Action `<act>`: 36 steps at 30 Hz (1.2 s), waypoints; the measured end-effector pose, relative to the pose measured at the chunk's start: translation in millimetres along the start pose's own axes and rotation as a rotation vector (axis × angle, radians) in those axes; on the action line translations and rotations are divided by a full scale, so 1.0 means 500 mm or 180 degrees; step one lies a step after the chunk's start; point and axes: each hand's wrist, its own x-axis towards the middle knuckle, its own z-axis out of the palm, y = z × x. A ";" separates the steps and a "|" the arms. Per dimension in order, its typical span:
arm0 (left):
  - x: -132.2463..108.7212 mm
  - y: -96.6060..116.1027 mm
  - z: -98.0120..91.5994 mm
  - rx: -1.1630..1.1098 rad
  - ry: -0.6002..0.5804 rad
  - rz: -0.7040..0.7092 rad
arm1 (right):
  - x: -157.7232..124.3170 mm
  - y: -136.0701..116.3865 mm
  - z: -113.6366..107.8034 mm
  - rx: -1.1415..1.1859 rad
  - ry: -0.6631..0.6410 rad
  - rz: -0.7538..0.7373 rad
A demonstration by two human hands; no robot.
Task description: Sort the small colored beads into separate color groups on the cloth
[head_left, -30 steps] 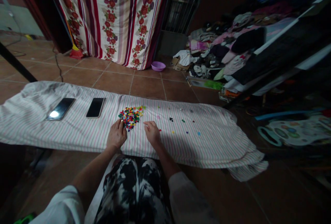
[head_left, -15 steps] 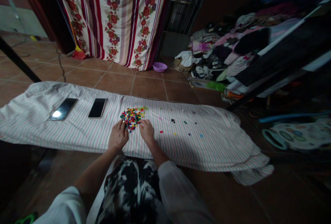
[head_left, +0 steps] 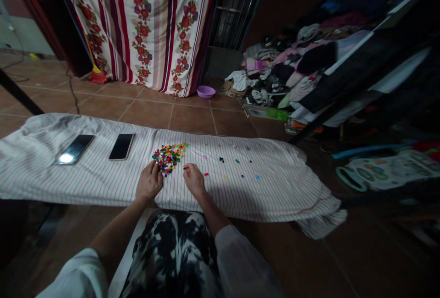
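Observation:
A pile of small multicoloured pieces [head_left: 167,157], too small to name, lies on a striped cloth [head_left: 113,181]. My left hand [head_left: 150,181] rests at the pile's lower left edge, fingers stretched out over the cloth and touching the nearest pieces. Just right of the pile, my right hand [head_left: 194,179] has thumb and forefinger pinched on a small dark piece [head_left: 184,168]. Farther right, small single-colour groups are spaced out in rows, among them black pieces [head_left: 222,160], red pieces [head_left: 206,174], a yellow piece [head_left: 224,176] and a blue piece [head_left: 257,177].
Two phones, a larger one [head_left: 74,149] and a smaller one [head_left: 122,146], lie left of the pile. Beyond the cloth are a purple basin [head_left: 206,91], a floral curtain [head_left: 161,32] and a heap of clothes [head_left: 285,66]. A red broom [head_left: 98,76] leans by the doorway.
My right hand has drawn away from the pile to the right, with a dark piece between its fingertips. My left hand stays at the pile's edge. The view has shifted slightly.

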 end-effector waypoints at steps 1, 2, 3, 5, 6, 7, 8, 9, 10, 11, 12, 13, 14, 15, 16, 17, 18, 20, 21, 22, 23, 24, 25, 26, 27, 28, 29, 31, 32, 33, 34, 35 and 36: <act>0.000 -0.001 -0.001 0.0018 -0.0034 0.0057 | -0.008 0.005 -0.012 -0.0016 -0.0004 -0.0022; -0.001 -0.002 -0.002 0.0044 -0.0085 0.0134 | -0.015 0.011 -0.024 -0.0027 -0.0012 -0.0043; -0.001 -0.003 -0.003 0.0074 -0.0146 0.0231 | -0.022 0.018 -0.036 -0.0032 -0.0024 -0.0057; -0.001 -0.005 -0.006 0.0135 -0.0189 0.0353 | -0.029 0.035 -0.059 -0.0037 -0.0027 -0.0042; -0.001 -0.006 -0.007 0.0146 -0.0177 0.0393 | -0.029 0.045 -0.071 -0.0037 -0.0008 -0.0023; -0.001 -0.007 -0.007 0.0138 -0.0151 0.0433 | -0.027 0.056 -0.083 -0.0037 0.0030 0.0002; -0.001 -0.008 -0.007 0.0109 -0.0132 0.0493 | -0.022 0.067 -0.095 -0.0039 0.0092 0.0037; -0.001 -0.010 -0.007 0.0085 -0.0089 0.0525 | -0.017 0.078 -0.108 -0.0039 0.0171 0.0079; -0.002 -0.011 -0.006 0.0087 -0.0033 0.0510 | -0.011 0.090 -0.120 -0.0038 0.0258 0.0124; -0.002 -0.013 -0.006 0.0114 0.0004 0.0518 | -0.006 0.101 -0.133 -0.0035 0.0336 0.0164; -0.003 -0.014 -0.005 0.0165 0.0022 0.0533 | -0.002 0.113 -0.145 -0.0030 0.0398 0.0203; -0.004 -0.015 -0.005 0.0225 0.0018 0.0562 | -0.002 0.125 -0.157 -0.0023 0.0429 0.0233; -0.004 -0.016 -0.005 0.0279 -0.0012 0.0612 | -0.004 0.138 -0.167 -0.0007 0.0424 0.0245; -0.005 -0.016 -0.006 0.0314 -0.0051 0.0652 | -0.010 0.150 -0.177 0.0013 0.0389 0.0240; -0.005 -0.016 -0.007 0.0327 -0.0086 0.0653 | -0.019 0.162 -0.185 0.0040 0.0331 0.0220; -0.005 -0.015 -0.008 0.0318 -0.0113 0.0619 | -0.030 0.173 -0.192 0.0074 0.0256 0.0190; -0.004 -0.014 -0.009 0.0293 -0.0139 0.0554 | -0.043 0.183 -0.199 0.0101 0.0177 0.0157; -0.003 -0.012 -0.011 0.0227 -0.0182 0.0369 | -0.068 0.198 -0.209 0.0111 0.0058 0.0106; -0.003 -0.011 -0.011 0.0195 -0.0190 0.0264 | -0.080 0.203 -0.214 0.0094 0.0018 0.0090; -0.002 -0.010 -0.012 0.0167 -0.0195 0.0175 | -0.089 0.207 -0.219 0.0077 -0.0008 0.0079; -0.002 -0.009 -0.012 0.0144 -0.0197 0.0113 | -0.096 0.209 -0.224 0.0069 -0.0028 0.0067; -0.002 -0.008 -0.012 0.0129 -0.0201 0.0083 | -0.102 0.210 -0.228 0.0078 -0.0045 0.0054; -0.002 -0.008 -0.012 0.0120 -0.0208 0.0083 | -0.105 0.211 -0.233 0.0103 -0.0058 0.0042; -0.002 -0.008 -0.011 0.0119 -0.0217 0.0107 | -0.107 0.212 -0.238 0.0135 -0.0056 0.0039; -0.003 -0.009 -0.011 0.0128 -0.0226 0.0146 | -0.109 0.213 -0.243 0.0165 -0.0041 0.0045; -0.003 -0.010 -0.011 0.0149 -0.0236 0.0198 | -0.110 0.214 -0.248 0.0192 -0.0020 0.0059; -0.003 -0.012 -0.011 0.0177 -0.0247 0.0259 | -0.113 0.217 -0.254 0.0214 0.0004 0.0087; -0.004 -0.014 -0.010 0.0243 -0.0277 0.0393 | -0.121 0.223 -0.264 0.0238 0.0061 0.0173; -0.004 -0.016 -0.010 0.0274 -0.0295 0.0464 | -0.126 0.227 -0.269 0.0240 0.0102 0.0224; -0.003 -0.017 -0.010 0.0305 -0.0307 0.0526 | -0.133 0.230 -0.274 0.0236 0.0156 0.0279; -0.003 -0.018 -0.010 0.0339 -0.0310 0.0576 | -0.139 0.233 -0.278 0.0228 0.0219 0.0340; -0.002 -0.019 -0.010 0.0379 -0.0305 0.0616 | -0.146 0.236 -0.281 0.0221 0.0286 0.0406; -0.002 -0.019 -0.010 0.0423 -0.0289 0.0647 | -0.153 0.238 -0.284 0.0224 0.0350 0.0475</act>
